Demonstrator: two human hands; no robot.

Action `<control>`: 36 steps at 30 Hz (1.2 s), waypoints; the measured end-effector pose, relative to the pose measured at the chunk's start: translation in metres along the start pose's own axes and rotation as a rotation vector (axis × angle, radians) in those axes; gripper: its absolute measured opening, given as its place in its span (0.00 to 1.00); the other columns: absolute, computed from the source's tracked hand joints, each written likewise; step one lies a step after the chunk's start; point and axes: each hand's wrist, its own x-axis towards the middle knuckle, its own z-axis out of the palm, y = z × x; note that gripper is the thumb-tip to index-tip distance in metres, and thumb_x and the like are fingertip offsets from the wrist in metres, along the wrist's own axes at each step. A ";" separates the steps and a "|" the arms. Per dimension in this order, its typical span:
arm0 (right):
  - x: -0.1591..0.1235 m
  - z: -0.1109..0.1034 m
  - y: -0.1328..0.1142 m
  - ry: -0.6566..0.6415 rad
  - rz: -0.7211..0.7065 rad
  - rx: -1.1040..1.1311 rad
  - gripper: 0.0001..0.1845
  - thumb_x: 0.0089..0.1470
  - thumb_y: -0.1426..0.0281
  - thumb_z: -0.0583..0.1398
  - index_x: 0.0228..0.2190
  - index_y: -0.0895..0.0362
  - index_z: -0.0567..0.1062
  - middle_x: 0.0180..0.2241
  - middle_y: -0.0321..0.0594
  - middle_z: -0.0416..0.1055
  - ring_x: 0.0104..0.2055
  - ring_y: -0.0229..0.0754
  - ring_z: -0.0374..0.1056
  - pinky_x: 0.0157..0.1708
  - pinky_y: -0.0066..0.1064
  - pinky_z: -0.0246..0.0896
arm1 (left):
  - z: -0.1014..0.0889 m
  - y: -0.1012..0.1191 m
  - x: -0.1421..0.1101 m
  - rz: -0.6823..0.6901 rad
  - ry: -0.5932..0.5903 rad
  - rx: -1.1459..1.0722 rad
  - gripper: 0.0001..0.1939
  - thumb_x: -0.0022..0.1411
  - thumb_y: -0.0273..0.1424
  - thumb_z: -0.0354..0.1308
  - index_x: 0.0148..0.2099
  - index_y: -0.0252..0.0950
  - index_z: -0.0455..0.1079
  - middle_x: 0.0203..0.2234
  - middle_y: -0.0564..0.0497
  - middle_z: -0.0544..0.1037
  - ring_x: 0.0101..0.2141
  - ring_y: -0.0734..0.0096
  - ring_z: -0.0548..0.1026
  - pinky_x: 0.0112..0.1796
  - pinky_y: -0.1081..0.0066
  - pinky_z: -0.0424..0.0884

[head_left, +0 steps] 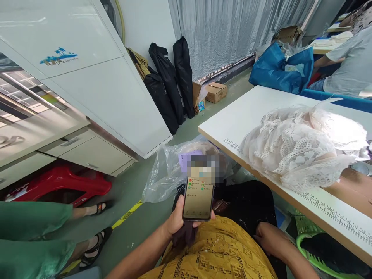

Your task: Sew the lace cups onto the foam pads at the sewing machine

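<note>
My left hand is wrapped round a smartphone, held upright above my lap. Its lit screen shows a list of small coloured icons; the top part is pixelated. Against my black trousers, on the right side of my lap, rests my right hand. The fingers of that hand bend down out of sight, so what they do is hidden. A dark cloth hangs just below the phone, over my yellow patterned top. Beyond the phone lies a clear plastic bag with a lilac label.
A white table with ruler markings stands at right, bearing a heap of white lace. Under it is a green basket. A person in green trousers is at left, by a red stool. Cartons sit behind.
</note>
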 end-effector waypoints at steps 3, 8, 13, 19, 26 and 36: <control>0.002 0.002 0.001 -0.010 0.002 0.003 0.23 0.53 0.70 0.55 0.10 0.56 0.56 0.11 0.34 0.59 0.16 0.34 0.53 0.20 0.29 0.43 | 0.000 0.001 0.000 -0.008 0.000 -0.003 0.46 0.63 0.60 0.29 0.59 0.25 0.63 0.42 0.32 0.75 0.20 0.79 0.58 0.23 0.74 0.54; 0.003 0.004 0.003 -0.013 -0.005 0.020 0.24 0.54 0.70 0.55 0.09 0.56 0.58 0.11 0.34 0.59 0.15 0.34 0.53 0.20 0.28 0.43 | -0.001 0.000 0.000 -0.005 0.003 -0.026 0.46 0.63 0.61 0.29 0.58 0.26 0.65 0.38 0.35 0.76 0.20 0.78 0.58 0.23 0.74 0.54; 0.002 0.003 0.003 -0.001 -0.018 0.019 0.23 0.53 0.71 0.55 0.09 0.56 0.59 0.11 0.35 0.60 0.16 0.34 0.54 0.20 0.29 0.42 | 0.000 0.000 0.001 -0.005 0.013 -0.039 0.46 0.62 0.61 0.32 0.57 0.26 0.66 0.37 0.35 0.77 0.21 0.77 0.60 0.22 0.75 0.54; -0.002 -0.004 -0.004 -0.014 0.003 -0.029 0.21 0.53 0.71 0.54 0.10 0.56 0.63 0.12 0.35 0.61 0.16 0.34 0.55 0.20 0.29 0.42 | -0.001 0.002 0.004 0.000 0.011 -0.048 0.45 0.63 0.61 0.32 0.59 0.27 0.64 0.36 0.36 0.77 0.21 0.77 0.60 0.24 0.74 0.55; 0.003 -0.003 -0.001 -0.035 -0.025 -0.046 0.22 0.53 0.70 0.54 0.10 0.57 0.61 0.12 0.34 0.57 0.16 0.34 0.51 0.21 0.30 0.38 | 0.000 0.005 0.006 0.011 0.011 -0.058 0.45 0.62 0.61 0.34 0.59 0.26 0.64 0.35 0.37 0.77 0.21 0.76 0.61 0.23 0.74 0.56; 0.007 -0.002 0.002 0.091 -0.073 -0.107 0.12 0.53 0.71 0.54 0.18 0.56 0.63 0.19 0.35 0.62 0.22 0.35 0.53 0.24 0.31 0.36 | 0.002 0.003 0.005 -0.012 0.085 -0.125 0.45 0.61 0.62 0.37 0.57 0.26 0.65 0.32 0.39 0.77 0.20 0.77 0.60 0.22 0.75 0.54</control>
